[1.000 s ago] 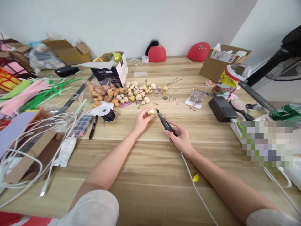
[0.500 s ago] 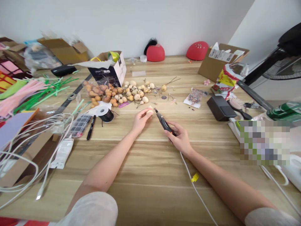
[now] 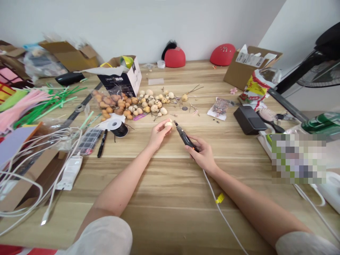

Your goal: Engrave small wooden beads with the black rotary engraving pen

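Between its fingertips my left hand point(image 3: 158, 134) pinches a small pale gourd point(image 3: 168, 124). My right hand point(image 3: 204, 156) is wrapped round a black rotary tool point(image 3: 186, 139) with small orange lights on its body. The tool's tip points up and left, close to the gourd's right side; whether it touches I cannot tell. A white cord point(image 3: 212, 193) with a yellow tag point(image 3: 220, 198) runs from the tool toward the front edge. Behind my hands lies a heap of pale small gourds point(image 3: 154, 107), with browner gourds point(image 3: 120, 106) partly in a clear bag.
On the left are a spool of black cord point(image 3: 120, 130), a black marker point(image 3: 102, 143), a compartment box point(image 3: 89, 141) and tangled white cables point(image 3: 42, 184). A printed box point(image 3: 122, 79) stands behind. On the right are a bead packet point(image 3: 220, 108), a black block point(image 3: 249, 120) and a hairbrush point(image 3: 268, 118).
The pale gourd has turned in my left fingers and more of it shows. My right hand and the rotary tool have barely moved. The view has tipped slightly.
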A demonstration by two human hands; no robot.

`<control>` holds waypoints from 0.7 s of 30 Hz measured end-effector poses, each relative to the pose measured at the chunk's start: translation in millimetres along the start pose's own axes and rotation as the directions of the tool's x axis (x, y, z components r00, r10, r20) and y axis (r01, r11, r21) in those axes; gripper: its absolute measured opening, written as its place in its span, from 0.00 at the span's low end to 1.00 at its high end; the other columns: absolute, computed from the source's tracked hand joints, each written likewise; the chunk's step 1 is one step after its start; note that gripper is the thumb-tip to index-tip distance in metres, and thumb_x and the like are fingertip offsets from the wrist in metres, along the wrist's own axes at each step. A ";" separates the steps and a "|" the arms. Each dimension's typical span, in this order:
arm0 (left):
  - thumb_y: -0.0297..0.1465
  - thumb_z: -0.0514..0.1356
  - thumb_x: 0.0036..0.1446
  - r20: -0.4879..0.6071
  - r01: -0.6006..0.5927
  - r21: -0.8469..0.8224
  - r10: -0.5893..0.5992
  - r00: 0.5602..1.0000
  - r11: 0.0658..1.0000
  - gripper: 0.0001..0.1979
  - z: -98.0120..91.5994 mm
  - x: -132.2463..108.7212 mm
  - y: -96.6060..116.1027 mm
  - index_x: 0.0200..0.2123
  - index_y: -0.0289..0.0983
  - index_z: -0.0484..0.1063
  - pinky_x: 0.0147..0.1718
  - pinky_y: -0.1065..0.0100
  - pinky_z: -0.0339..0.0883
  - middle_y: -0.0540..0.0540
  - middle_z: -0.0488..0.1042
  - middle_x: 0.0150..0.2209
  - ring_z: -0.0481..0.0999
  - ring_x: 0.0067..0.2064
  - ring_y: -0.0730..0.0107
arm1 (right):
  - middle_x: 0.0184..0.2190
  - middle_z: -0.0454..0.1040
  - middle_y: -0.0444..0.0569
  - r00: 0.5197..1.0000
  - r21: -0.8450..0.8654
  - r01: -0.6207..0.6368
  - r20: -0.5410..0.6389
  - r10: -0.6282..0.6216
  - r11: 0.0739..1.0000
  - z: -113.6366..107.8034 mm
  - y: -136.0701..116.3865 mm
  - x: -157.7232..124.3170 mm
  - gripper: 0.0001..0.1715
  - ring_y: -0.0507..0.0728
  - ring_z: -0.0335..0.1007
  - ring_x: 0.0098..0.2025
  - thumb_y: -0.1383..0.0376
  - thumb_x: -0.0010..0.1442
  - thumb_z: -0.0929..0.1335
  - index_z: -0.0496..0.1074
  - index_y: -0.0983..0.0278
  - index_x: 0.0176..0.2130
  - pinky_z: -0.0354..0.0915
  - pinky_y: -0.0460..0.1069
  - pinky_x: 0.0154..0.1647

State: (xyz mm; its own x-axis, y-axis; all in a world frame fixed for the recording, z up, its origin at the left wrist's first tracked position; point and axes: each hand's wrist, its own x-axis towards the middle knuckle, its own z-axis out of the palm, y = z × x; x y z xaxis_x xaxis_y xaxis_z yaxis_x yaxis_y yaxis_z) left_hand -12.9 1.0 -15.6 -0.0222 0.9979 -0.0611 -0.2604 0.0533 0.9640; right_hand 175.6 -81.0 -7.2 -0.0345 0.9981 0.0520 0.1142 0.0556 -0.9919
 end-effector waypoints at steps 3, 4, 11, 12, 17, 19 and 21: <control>0.37 0.74 0.41 0.013 -0.020 0.029 0.019 1.000 0.999 0.29 -0.5 -0.6 -0.2 0.50 0.38 0.77 0.43 0.67 0.71 0.44 0.80 0.46 0.79 0.41 0.69 | 0.21 0.69 0.41 1.000 0.004 0.000 0.001 0.000 1.000 0.1 1.1 0.2 0.31 0.48 0.58 0.19 0.55 0.53 0.72 0.73 0.67 0.53 0.56 0.45 0.19; 0.37 0.73 0.42 0.016 -0.025 0.039 0.025 1.000 0.999 0.29 -0.7 -0.7 -0.4 0.50 0.38 0.77 0.43 0.66 0.70 0.44 0.80 0.45 0.78 0.41 0.69 | 0.22 0.69 0.41 1.000 0.008 -0.001 0.000 0.001 1.000 0.1 1.3 0.2 0.31 0.48 0.58 0.19 0.55 0.53 0.72 0.73 0.67 0.53 0.56 0.45 0.19; 0.37 0.73 0.42 0.003 -0.040 0.046 0.040 0.999 0.998 0.29 -0.8 -0.3 -1.0 0.50 0.37 0.76 0.42 0.66 0.70 0.46 0.79 0.41 0.76 0.38 0.70 | 0.22 0.72 0.42 1.000 -0.003 -0.005 -0.020 0.005 1.000 0.8 0.5 0.0 0.31 0.49 0.59 0.19 0.55 0.53 0.72 0.74 0.66 0.52 0.57 0.45 0.19; 0.38 0.73 0.42 0.003 -0.041 0.044 0.041 0.999 0.998 0.30 -0.6 -0.4 -0.7 0.50 0.37 0.76 0.41 0.66 0.70 0.46 0.79 0.41 0.76 0.38 0.70 | 0.23 0.72 0.42 1.000 0.000 -0.004 -0.021 0.004 1.000 0.9 0.6 0.1 0.31 0.49 0.59 0.19 0.54 0.52 0.72 0.73 0.66 0.52 0.57 0.45 0.19; 0.46 0.73 0.42 -0.008 0.000 0.009 0.000 1.000 1.000 0.32 1.7 -1.7 3.4 0.48 0.36 0.74 0.37 0.67 0.72 0.45 0.79 0.35 0.79 0.35 0.69 | 0.23 0.72 0.42 1.000 0.015 0.001 -0.018 0.000 1.000 1.0 1.0 0.8 0.32 0.49 0.59 0.19 0.54 0.52 0.72 0.73 0.67 0.53 0.57 0.45 0.19; 0.46 0.73 0.41 -0.006 0.020 -0.003 -0.020 1.000 1.000 0.33 2.5 -2.4 5.1 0.47 0.35 0.74 0.37 0.67 0.72 0.45 0.80 0.34 0.79 0.35 0.68 | 0.23 0.72 0.42 1.000 0.017 -0.002 -0.018 0.002 1.000 0.7 0.5 1.0 0.32 0.49 0.59 0.19 0.55 0.51 0.72 0.73 0.68 0.52 0.56 0.45 0.19; 0.44 0.74 0.39 -0.003 0.016 0.009 -0.016 1.000 1.000 0.33 2.8 -3.0 5.8 0.48 0.36 0.74 0.37 0.68 0.72 0.46 0.79 0.34 0.79 0.35 0.69 | 0.23 0.72 0.42 1.000 0.020 -0.008 -0.016 0.009 1.000 0.5 -0.3 0.9 0.32 0.49 0.59 0.19 0.55 0.51 0.72 0.73 0.68 0.52 0.57 0.45 0.19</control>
State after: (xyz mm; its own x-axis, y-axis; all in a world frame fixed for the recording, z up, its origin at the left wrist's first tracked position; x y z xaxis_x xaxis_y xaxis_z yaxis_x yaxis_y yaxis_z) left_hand -11.6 -1.6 -9.1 -0.0207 0.9968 -0.0776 -0.2522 0.0699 0.9651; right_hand 175.1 -80.1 -6.9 -0.0177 0.9988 0.0454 0.0941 0.0468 -0.9945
